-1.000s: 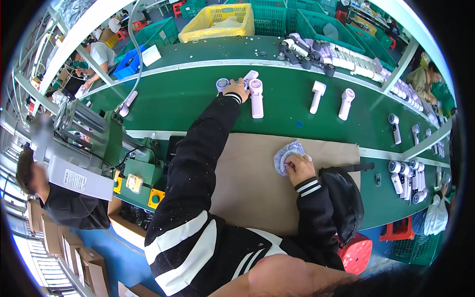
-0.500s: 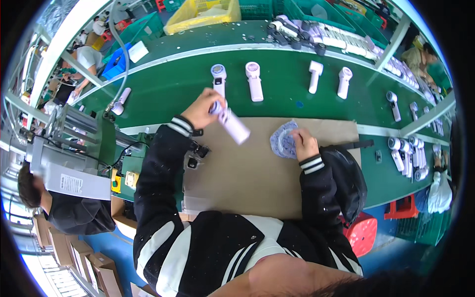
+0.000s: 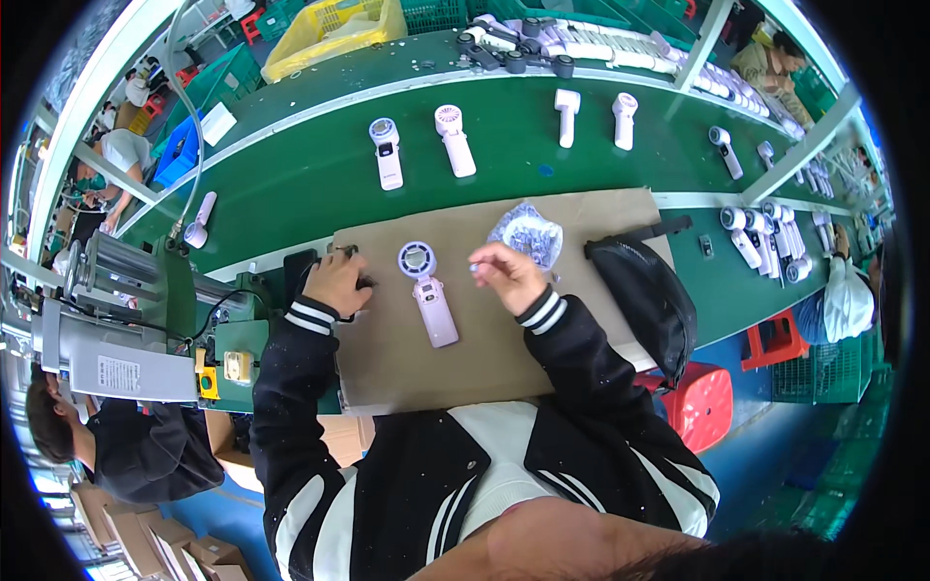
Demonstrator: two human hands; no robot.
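Note:
A lilac handheld fan lies face up on the brown cardboard sheet, its round head pointing away from me. To its left, my left hand reaches down over small black parts, fingers apart; its fingertips partly hide them. My right hand is raised to the right of the fan, thumb and fingers pinched on a tiny pale piece too small to name. Just beyond that hand sits a clear plastic bag of small bluish-white pieces.
Several more fans, one of them a lilac fan, lie along the green bench. A black bag rests at the cardboard's right. A grey metal machine stands at left; a red stool is at lower right.
The fan that my left hand held now lies on the cardboard, let go. That hand has moved left to the black parts. My right hand has left the plastic bag and come nearer the fan.

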